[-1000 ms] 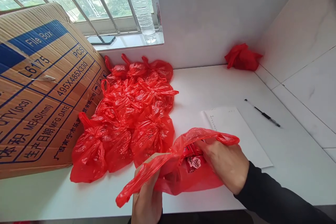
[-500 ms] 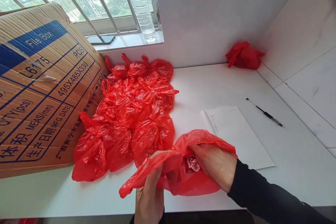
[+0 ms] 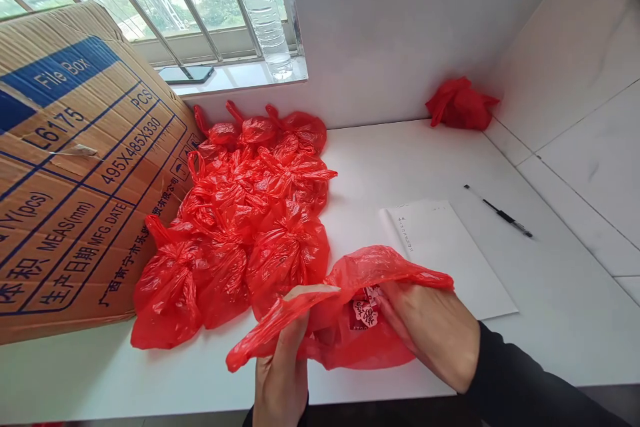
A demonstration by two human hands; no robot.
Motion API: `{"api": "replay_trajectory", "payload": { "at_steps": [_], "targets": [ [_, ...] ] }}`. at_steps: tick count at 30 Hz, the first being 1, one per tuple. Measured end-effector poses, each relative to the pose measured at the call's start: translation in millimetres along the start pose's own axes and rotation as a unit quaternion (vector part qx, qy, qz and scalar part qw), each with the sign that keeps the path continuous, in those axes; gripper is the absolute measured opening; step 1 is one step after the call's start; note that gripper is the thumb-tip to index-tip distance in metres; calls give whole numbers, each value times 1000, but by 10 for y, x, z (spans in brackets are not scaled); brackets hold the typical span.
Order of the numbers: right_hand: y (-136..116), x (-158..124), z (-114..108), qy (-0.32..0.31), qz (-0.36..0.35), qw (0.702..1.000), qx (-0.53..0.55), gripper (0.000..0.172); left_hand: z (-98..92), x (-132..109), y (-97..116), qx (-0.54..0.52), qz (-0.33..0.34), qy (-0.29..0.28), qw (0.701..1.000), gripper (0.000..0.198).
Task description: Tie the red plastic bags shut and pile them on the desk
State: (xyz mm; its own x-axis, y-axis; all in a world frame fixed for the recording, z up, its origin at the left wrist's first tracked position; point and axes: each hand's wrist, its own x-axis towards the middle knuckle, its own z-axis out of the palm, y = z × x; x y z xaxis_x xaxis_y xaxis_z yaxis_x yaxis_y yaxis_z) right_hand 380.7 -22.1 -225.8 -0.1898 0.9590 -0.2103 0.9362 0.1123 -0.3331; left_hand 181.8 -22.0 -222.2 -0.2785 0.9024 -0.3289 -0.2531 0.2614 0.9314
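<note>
A translucent red plastic bag (image 3: 370, 347) is held up at the front of the table, its mouth facing me. My left hand (image 3: 286, 353) is closed around the bag's left handle, thumb in front. My right hand (image 3: 435, 327) reaches into the mouth at the right, with the red film over part of it; its fingers are mostly hidden. Beside those fingers, inside the bag, lies a dark red packet (image 3: 364, 315) with pale printed Chinese characters. Left of the bag stand several tied, filled red plastic bags (image 3: 285, 247) in a cluster.
A large cardboard box (image 3: 90, 180) stands at the left. Behind the open bag lies white paper (image 3: 450, 247) with handwriting, and a black pen (image 3: 500, 212) is farther right. A crumpled red bag (image 3: 463, 105) sits by the wall. The windowsill bears a phone (image 3: 186, 75) and a plastic bottle (image 3: 273, 33).
My right hand has drawn back slightly to the right, showing more of its wrist. The printed packet still lies in the bag. My left hand keeps its hold, and the view has shifted a little.
</note>
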Motion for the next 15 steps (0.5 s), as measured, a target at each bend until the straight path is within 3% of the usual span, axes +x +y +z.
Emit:
{"api": "replay_trajectory", "payload": {
  "at_steps": [4, 7, 10, 12, 15],
  "targets": [
    [28, 85, 92, 11, 52, 999, 3, 33, -99, 2, -97, 44, -27, -6, 999, 25],
    [36, 157, 152, 27, 72, 997, 12, 24, -95, -6, -123, 63, -39, 8, 997, 28],
    [64, 158, 128, 41, 89, 995, 4, 19, 8, -8, -65, 2, -36, -3, 999, 39],
    [86, 108, 71, 53, 90, 994, -16, 24, 86, -6, -12, -45, -16, 18, 999, 41],
    [76, -6, -21, 117, 53, 991, -42, 28, 132, -2, 24, -73, 3, 37, 997, 38]
  ]
}}
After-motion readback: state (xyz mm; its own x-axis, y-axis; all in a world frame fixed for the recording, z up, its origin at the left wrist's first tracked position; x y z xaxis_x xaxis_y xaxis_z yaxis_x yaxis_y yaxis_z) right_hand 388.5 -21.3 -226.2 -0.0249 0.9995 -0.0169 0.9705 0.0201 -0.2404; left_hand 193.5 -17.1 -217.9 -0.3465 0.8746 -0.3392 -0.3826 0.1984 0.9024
